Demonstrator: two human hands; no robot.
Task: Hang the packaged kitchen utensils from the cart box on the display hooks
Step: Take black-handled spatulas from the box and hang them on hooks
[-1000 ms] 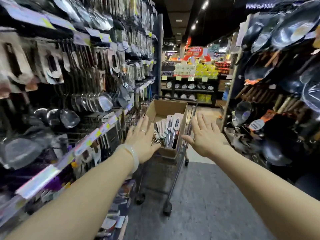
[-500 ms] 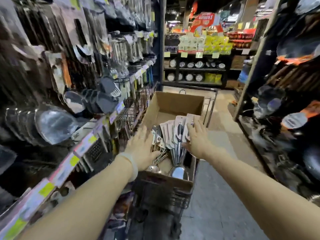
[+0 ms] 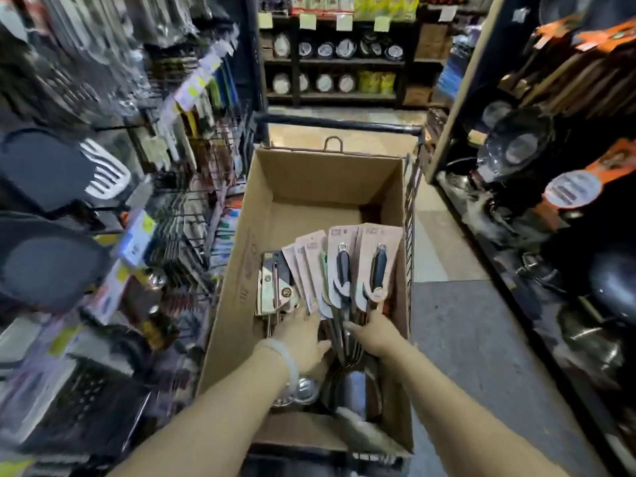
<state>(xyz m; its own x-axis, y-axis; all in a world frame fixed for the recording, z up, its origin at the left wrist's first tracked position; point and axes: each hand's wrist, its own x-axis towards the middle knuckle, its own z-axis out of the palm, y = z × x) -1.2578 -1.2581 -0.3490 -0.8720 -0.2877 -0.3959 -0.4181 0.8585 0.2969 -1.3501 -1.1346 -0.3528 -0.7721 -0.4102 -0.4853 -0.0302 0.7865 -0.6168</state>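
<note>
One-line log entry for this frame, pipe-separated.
phase: picking from box | left hand: on carded utensils | right hand: gripping utensil stems | cardboard box: in cart | hung: none yet

Both hands' fingers (image 3: 361, 325) vanish among the utensils (image 3: 344, 270); the left-side racks (image 3: 144, 108) blur beyond reading.

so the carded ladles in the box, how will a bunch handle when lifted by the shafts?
Probably bowl-heavy: the carded ladles have steel bowls low, thin card backings up top. The cards look likely to flop and fan, as they already splay. Bare metal shafts may slip in the right hand.
</note>
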